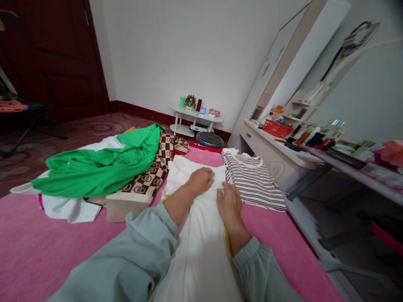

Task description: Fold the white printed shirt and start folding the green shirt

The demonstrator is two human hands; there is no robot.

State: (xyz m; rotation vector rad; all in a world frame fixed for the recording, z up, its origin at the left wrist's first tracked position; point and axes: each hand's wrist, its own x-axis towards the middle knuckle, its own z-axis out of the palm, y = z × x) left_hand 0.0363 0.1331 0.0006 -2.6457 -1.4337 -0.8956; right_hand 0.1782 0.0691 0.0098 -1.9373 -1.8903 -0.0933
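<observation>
A long white garment [206, 235] lies lengthwise on the pink bed cover, its far part bunched in a few creases. My left hand [201, 180] rests on its upper part with fingers curled into the cloth. At the garment's right edge, my right hand [230, 201] holds the cloth, thumb and fingers close together at the border. A strip of yellow fabric [227, 240] peeks out from beneath the white cloth, beside my right wrist. Just right of my hands lies a folded black-and-white striped shirt [253, 180].
To the left, a green garment [107, 167] lies heaped over white clothes and a brown checked garment [160, 161]. The pink cover [63, 247] spreads beneath. A dressing table [267, 144] with bottles and a red basket [277, 128] borders the right; a small white shelf [176, 119] stands ahead.
</observation>
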